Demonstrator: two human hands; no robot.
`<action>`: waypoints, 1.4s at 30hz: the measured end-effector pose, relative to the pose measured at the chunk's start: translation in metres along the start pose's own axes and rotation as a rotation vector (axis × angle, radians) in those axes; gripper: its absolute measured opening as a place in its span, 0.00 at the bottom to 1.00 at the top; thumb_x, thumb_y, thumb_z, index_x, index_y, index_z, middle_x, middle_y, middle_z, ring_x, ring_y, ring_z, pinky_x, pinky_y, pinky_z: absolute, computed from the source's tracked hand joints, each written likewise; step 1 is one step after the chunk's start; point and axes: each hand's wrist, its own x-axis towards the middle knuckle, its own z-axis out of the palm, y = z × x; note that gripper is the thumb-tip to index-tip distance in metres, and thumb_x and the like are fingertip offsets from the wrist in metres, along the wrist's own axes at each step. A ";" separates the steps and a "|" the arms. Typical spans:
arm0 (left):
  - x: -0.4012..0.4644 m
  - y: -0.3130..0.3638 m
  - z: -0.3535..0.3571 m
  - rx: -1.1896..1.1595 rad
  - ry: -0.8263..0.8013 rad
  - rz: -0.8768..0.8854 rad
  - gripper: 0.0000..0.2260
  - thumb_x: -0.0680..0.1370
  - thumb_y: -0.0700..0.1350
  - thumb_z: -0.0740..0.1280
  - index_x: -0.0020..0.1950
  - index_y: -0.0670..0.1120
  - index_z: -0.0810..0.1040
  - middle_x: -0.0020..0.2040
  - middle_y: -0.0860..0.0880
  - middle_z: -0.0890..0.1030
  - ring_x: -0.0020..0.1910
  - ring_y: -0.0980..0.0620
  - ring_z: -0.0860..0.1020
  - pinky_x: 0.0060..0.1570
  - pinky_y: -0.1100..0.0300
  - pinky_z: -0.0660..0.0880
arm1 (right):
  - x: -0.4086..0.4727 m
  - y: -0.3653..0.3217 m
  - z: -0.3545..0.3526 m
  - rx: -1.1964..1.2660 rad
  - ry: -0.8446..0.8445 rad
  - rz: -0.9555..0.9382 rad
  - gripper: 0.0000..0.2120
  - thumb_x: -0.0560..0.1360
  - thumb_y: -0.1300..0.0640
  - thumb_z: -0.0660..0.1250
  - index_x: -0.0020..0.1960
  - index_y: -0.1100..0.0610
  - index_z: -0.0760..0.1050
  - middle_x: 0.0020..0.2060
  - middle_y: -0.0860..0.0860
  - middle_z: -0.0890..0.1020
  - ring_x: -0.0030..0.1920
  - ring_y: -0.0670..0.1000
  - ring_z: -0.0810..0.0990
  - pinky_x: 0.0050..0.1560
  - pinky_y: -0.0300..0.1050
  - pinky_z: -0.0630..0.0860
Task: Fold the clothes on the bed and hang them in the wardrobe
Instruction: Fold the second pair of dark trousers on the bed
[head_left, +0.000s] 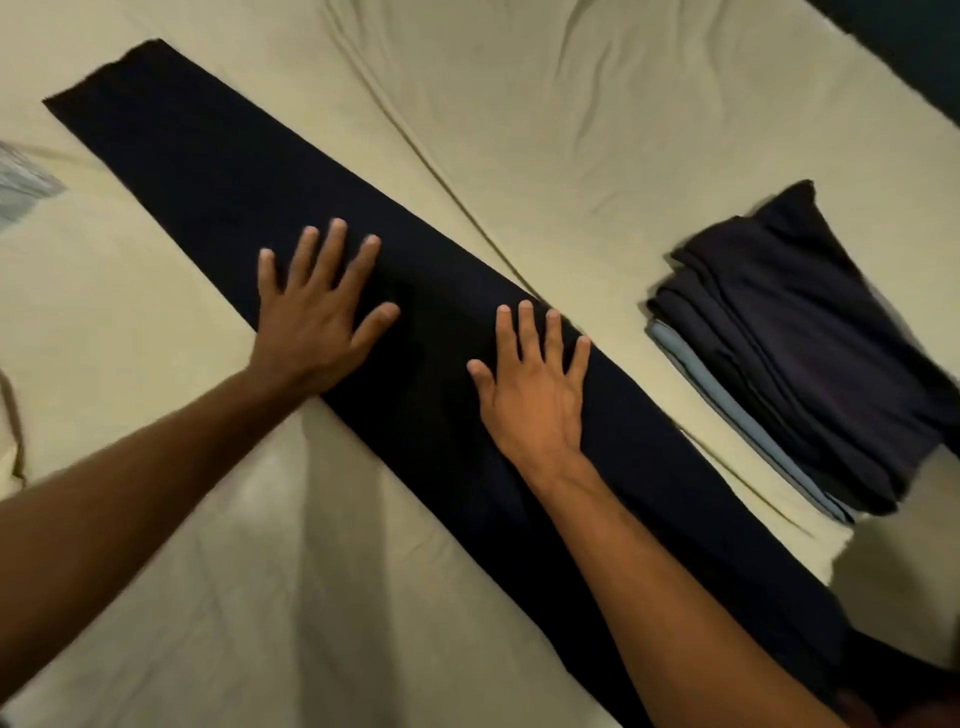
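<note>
Both hands flat on dark trousers laid in a long narrow strip diagonally across the bed. Left hand and right hand press palms down, fingers spread apart, gripping nothing. Folded clothes stack sits well apart, beyond the right fingers. Fabric looks soft, light and limp; it would likely sag, so best pinched at the far hem and folded over.
</note>
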 end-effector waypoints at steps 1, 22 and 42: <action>-0.016 0.026 0.005 0.002 0.010 0.093 0.34 0.79 0.69 0.43 0.82 0.56 0.48 0.83 0.47 0.47 0.81 0.45 0.47 0.76 0.36 0.44 | -0.014 0.004 -0.002 0.003 0.006 0.009 0.32 0.83 0.38 0.44 0.82 0.53 0.45 0.81 0.54 0.49 0.80 0.61 0.45 0.76 0.67 0.42; -0.142 0.198 0.068 0.038 -0.230 0.457 0.37 0.76 0.74 0.40 0.81 0.59 0.41 0.82 0.46 0.39 0.80 0.45 0.36 0.75 0.36 0.37 | -0.181 0.139 0.037 -0.085 0.026 0.196 0.34 0.81 0.33 0.45 0.81 0.49 0.52 0.80 0.53 0.55 0.79 0.65 0.50 0.73 0.74 0.49; -0.249 0.236 0.093 0.026 -0.223 0.684 0.26 0.84 0.62 0.45 0.81 0.58 0.52 0.82 0.45 0.49 0.81 0.42 0.45 0.74 0.33 0.47 | -0.209 0.173 0.039 0.084 -0.057 0.289 0.32 0.81 0.34 0.38 0.81 0.45 0.42 0.81 0.53 0.50 0.80 0.58 0.47 0.75 0.70 0.43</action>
